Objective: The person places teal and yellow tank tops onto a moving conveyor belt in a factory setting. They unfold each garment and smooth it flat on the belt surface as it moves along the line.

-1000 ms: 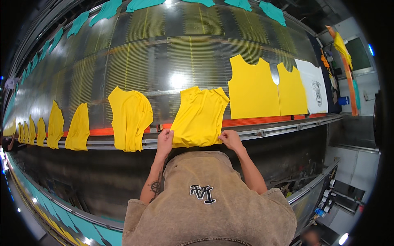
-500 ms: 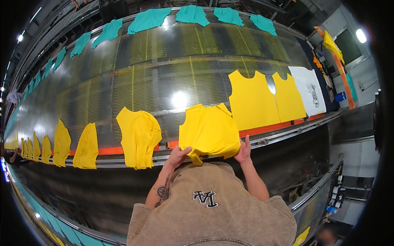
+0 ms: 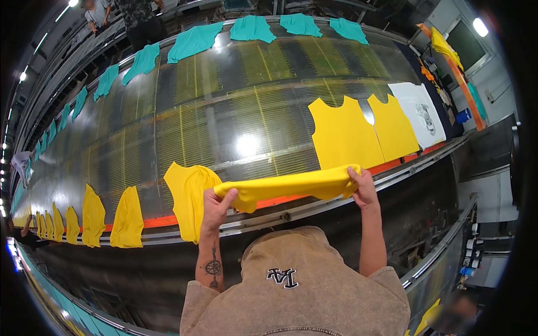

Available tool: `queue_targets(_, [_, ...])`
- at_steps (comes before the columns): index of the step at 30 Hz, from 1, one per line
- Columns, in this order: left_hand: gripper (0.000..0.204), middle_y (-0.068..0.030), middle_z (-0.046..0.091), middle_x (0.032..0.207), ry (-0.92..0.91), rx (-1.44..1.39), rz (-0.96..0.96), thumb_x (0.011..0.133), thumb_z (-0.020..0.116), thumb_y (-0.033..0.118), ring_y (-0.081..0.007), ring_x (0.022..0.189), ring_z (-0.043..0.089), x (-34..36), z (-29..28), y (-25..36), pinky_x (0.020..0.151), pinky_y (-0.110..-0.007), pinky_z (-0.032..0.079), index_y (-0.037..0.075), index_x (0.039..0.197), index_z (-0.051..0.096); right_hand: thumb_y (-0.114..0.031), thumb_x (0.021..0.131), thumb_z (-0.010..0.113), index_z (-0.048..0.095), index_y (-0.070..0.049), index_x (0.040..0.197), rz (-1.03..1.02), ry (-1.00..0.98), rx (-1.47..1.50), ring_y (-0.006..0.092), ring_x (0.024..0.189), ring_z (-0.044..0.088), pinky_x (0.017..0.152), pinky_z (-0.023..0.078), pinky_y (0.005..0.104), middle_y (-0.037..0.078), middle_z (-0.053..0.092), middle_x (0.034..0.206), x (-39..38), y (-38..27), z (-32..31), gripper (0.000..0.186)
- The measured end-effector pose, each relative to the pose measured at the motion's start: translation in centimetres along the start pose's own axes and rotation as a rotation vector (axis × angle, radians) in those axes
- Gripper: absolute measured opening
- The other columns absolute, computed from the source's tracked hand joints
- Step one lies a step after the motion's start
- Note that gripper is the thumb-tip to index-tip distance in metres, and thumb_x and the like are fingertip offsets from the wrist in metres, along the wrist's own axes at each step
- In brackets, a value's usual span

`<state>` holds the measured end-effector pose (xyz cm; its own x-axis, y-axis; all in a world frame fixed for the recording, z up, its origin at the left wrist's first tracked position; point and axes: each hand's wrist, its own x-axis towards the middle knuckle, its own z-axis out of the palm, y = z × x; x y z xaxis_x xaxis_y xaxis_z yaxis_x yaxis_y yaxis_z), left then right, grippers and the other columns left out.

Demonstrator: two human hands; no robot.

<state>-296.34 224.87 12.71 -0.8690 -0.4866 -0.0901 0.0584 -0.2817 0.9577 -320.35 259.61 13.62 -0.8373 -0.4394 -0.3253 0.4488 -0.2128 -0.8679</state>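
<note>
A yellow fabric piece (image 3: 286, 182) is stretched sideways between my two hands, raised over the near edge of a long metal printing table (image 3: 235, 123). My left hand (image 3: 217, 206) grips its left end, thumb on top, and my right hand (image 3: 363, 189) grips the right end. Just left of my left hand lies a rumpled yellow piece (image 3: 185, 204). Beyond my right hand, two flat yellow cut pieces (image 3: 342, 131) lie beside a white printed sheet (image 3: 417, 112).
More yellow pieces (image 3: 126, 218) line the near edge leftward; teal pieces (image 3: 193, 42) line the far edge. A metal rail (image 3: 263, 217) borders my side. Other people (image 3: 98, 15) stand beyond the table and at far left (image 3: 21, 165). A blurred person (image 3: 451, 316) is at lower right.
The middle yellow piece, earlier lying on the table, is now lifted and pulled into a long band. Both my hands have risen and moved apart, the right one farther right.
</note>
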Motion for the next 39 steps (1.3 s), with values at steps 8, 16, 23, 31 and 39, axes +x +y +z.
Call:
queue_targets(8, [0.025, -0.0132, 0.072, 0.107, 0.06, -0.172, 0.077, 0.096, 0.066, 0.005, -0.0182, 0.094, 0.072, 5.3, -1.3, 4.6, 0.087, -0.032, 0.058, -0.007, 0.118, 0.063, -0.016, 0.098, 0.066, 0.067, 0.0, 0.107, -0.082, -0.065, -0.02, 0.014, 0.089, 0.069, 0.082, 0.055, 0.028, 0.006, 0.072, 0.099, 5.7, -7.1, 3.1, 0.018])
queue_targets(16, [0.041, -0.0108, 0.072, 0.103, 0.164, 0.039, 0.09, 0.095, 0.067, 0.004, -0.0153, 0.086, 0.071, 13.8, -2.6, 6.8, 0.077, -0.027, 0.057, -0.006, 0.132, 0.052, -0.011, 0.099, 0.06, 0.061, -0.001, 0.11, -0.138, -0.125, 0.033, 0.0138, 0.08, 0.065, 0.076, 0.055, 0.0295, 0.006, 0.067, 0.092, 15.6, -9.7, 4.9, 0.016])
queue_targets(23, [0.039, -0.0115, 0.071, 0.107, 0.198, 0.013, 0.088, 0.096, 0.068, 0.008, -0.0163, 0.092, 0.07, 23.8, -3.6, 7.5, 0.079, -0.027, 0.058, -0.004, 0.131, 0.056, -0.005, 0.096, 0.058, 0.065, 0.001, 0.112, -0.177, -0.246, 0.058, 0.0139, 0.08, 0.066, 0.074, 0.057, 0.0301, 0.007, 0.069, 0.094, 25.3, -11.0, 7.3, 0.02])
queue_targets(31, [0.053, -0.0161, 0.068, 0.115, 0.105, 0.032, 0.171, 0.085, 0.076, -0.001, -0.0201, 0.1, 0.07, 30.0, -4.1, 8.9, 0.086, -0.031, 0.058, -0.008, 0.133, 0.054, -0.002, 0.087, 0.075, 0.067, 0.004, 0.116, -0.339, -0.216, -0.095, 0.0126, 0.088, 0.069, 0.079, 0.056, 0.0241, 0.009, 0.071, 0.103, 30.4, -12.3, 9.8, 0.03])
queue_targets(39, [0.059, -0.0165, 0.065, 0.126, 0.061, 0.113, 0.091, 0.086, 0.075, 0.0, -0.0199, 0.108, 0.067, 26.5, -3.9, 9.0, 0.094, -0.032, 0.056, -0.006, 0.14, 0.051, 0.004, 0.089, 0.071, 0.064, 0.005, 0.127, -0.296, -0.248, -0.059, 0.015, 0.097, 0.068, 0.087, 0.058, 0.0274, 0.013, 0.07, 0.113, 27.5, -10.6, 7.8, 0.039])
